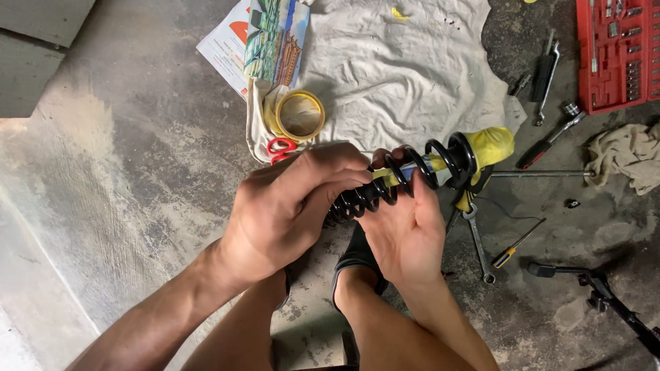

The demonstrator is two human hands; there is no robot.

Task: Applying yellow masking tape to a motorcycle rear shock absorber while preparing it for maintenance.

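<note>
— Both hands, what state?
— Left hand [289, 206] wraps the black coil spring [392, 182]; right hand [405, 227] cradles it from beneath, fingers curled.
— Location?
— Above the concrete floor [137, 172], near the white cloth [399, 69].

The spring [405, 180] lies across both hands, left hand [289, 206] beside right hand [405, 230]; tape [300, 115] on the cloth [392, 75] behind; toolbox [619, 51] far right.
</note>
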